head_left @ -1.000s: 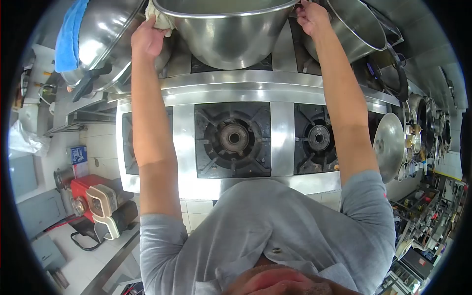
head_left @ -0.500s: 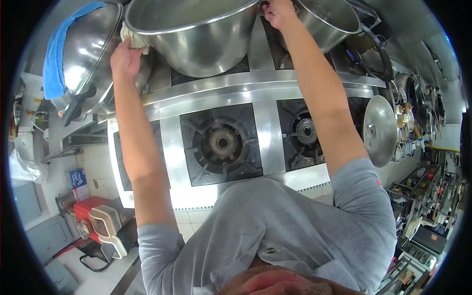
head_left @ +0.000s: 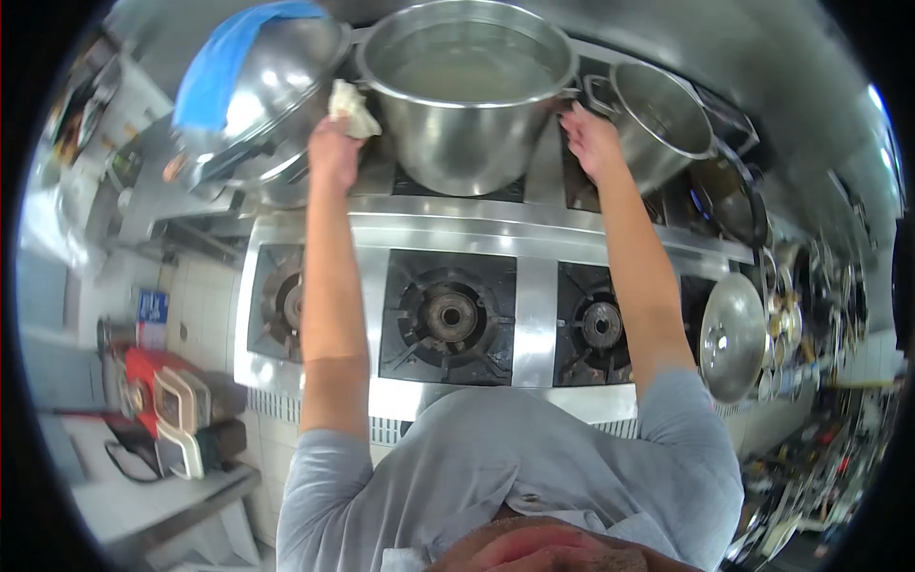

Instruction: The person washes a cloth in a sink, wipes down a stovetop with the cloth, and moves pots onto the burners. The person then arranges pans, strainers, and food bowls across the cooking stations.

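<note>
A large steel pot (head_left: pixel 464 143) with pale liquid inside stands on the rear row of the stove. At its left side, my left hand (head_left: pixel 334 153) has its fingers closed on a cream cloth (head_left: pixel 353 110), which lies near the pot's handle. To the right of the pot, my right hand (head_left: pixel 591 141) is raised just below the right handle (head_left: pixel 570 92). Its fingers are bent and slightly blurred, and whether they touch the pot or hold anything cannot be made out.
A domed steel lid (head_left: pixel 286 71) with a blue towel (head_left: pixel 217 71) over it lies at the left. A smaller pot (head_left: pixel 658 119) stands right of the large one. Front burners (head_left: pixel 451 316) lie between my arms; a round lid (head_left: pixel 732 338) hangs at the right.
The camera view has tilted up, so the pot's rim and liquid now show. My right hand has come away from the rim and sits lower beside the pot. The cloth remains in my left hand.
</note>
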`<state>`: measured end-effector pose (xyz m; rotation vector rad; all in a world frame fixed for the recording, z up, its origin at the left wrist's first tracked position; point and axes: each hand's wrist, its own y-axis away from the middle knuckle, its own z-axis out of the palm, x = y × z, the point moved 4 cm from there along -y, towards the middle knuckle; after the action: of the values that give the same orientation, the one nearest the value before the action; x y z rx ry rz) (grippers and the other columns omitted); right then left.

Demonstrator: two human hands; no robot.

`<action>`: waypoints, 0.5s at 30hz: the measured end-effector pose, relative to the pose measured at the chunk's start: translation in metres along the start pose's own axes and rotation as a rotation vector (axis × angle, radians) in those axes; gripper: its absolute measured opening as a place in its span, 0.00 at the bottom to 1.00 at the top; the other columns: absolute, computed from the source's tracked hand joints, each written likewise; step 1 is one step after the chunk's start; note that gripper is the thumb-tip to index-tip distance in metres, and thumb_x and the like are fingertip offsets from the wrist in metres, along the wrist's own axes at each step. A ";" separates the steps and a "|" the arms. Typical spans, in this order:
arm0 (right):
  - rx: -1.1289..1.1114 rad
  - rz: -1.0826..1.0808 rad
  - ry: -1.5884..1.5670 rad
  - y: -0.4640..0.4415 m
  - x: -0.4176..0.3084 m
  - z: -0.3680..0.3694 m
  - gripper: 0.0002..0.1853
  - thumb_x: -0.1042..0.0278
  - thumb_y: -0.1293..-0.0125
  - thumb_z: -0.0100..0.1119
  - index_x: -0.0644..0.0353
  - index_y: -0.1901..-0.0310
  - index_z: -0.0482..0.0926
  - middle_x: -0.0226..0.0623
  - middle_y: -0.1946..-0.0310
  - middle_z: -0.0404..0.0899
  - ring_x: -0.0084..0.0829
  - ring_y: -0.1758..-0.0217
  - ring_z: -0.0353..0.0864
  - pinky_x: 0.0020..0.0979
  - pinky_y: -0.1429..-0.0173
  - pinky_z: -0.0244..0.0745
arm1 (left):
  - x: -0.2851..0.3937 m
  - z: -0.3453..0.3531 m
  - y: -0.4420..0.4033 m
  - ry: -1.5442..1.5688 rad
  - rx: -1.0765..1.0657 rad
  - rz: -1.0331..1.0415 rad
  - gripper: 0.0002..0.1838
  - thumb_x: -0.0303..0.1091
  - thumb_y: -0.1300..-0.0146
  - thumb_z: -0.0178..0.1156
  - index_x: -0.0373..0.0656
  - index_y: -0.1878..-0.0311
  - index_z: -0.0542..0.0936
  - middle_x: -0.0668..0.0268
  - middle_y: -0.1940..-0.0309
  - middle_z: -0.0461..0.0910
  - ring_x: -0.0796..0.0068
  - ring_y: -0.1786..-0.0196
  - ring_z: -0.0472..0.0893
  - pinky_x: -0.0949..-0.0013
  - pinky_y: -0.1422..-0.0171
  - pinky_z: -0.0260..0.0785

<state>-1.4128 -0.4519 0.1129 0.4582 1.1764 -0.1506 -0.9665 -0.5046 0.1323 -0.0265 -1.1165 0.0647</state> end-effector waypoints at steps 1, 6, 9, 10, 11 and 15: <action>-0.057 -0.027 0.100 0.018 0.008 -0.008 0.13 0.57 0.31 0.63 0.59 0.63 0.80 0.28 0.75 0.77 0.17 0.78 0.70 0.22 0.79 0.56 | 0.003 0.000 0.022 0.013 0.014 0.039 0.15 0.36 0.25 0.52 0.35 0.44 0.74 0.58 0.51 0.80 0.65 0.49 0.80 0.59 0.45 0.73; -0.223 -0.128 0.568 0.139 0.091 -0.017 0.16 0.51 0.31 0.63 0.55 0.53 0.83 0.28 0.68 0.84 0.16 0.73 0.74 0.21 0.74 0.64 | -0.006 -0.002 0.142 -0.152 -0.038 0.055 0.18 0.38 0.25 0.54 0.37 0.40 0.75 0.67 0.49 0.82 0.78 0.48 0.77 0.70 0.41 0.67; -0.358 0.050 0.493 0.215 0.124 0.011 0.24 0.48 0.29 0.59 0.55 0.39 0.78 0.34 0.55 0.84 0.22 0.60 0.79 0.24 0.65 0.73 | -0.028 0.006 0.200 -0.406 -0.121 0.063 0.19 0.40 0.26 0.54 0.36 0.40 0.75 0.64 0.52 0.83 0.76 0.49 0.77 0.69 0.41 0.68; -0.403 0.083 0.451 0.234 0.131 0.024 0.26 0.47 0.28 0.57 0.55 0.36 0.75 0.37 0.49 0.83 0.25 0.54 0.80 0.25 0.62 0.76 | -0.032 0.011 0.219 -0.612 -0.139 0.093 0.18 0.39 0.27 0.55 0.37 0.41 0.76 0.56 0.55 0.84 0.67 0.51 0.82 0.65 0.44 0.71; -0.462 0.116 0.351 0.248 0.142 0.034 0.28 0.47 0.27 0.56 0.55 0.33 0.72 0.39 0.45 0.80 0.28 0.50 0.80 0.28 0.59 0.78 | -0.055 0.011 0.232 -0.693 -0.181 0.137 0.17 0.37 0.29 0.55 0.36 0.43 0.76 0.48 0.57 0.83 0.51 0.51 0.83 0.60 0.46 0.72; -0.475 0.257 -0.118 0.297 0.185 0.057 0.24 0.55 0.25 0.55 0.59 0.35 0.70 0.39 0.42 0.77 0.32 0.39 0.77 0.39 0.41 0.77 | -0.065 0.049 0.307 -0.773 -0.470 0.099 0.20 0.33 0.33 0.60 0.35 0.40 0.74 0.45 0.48 0.80 0.49 0.45 0.80 0.59 0.44 0.73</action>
<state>-1.1889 -0.1863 0.0408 0.1736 0.9870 0.3160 -1.0504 -0.2033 0.0789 -0.5128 -1.8821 -0.1125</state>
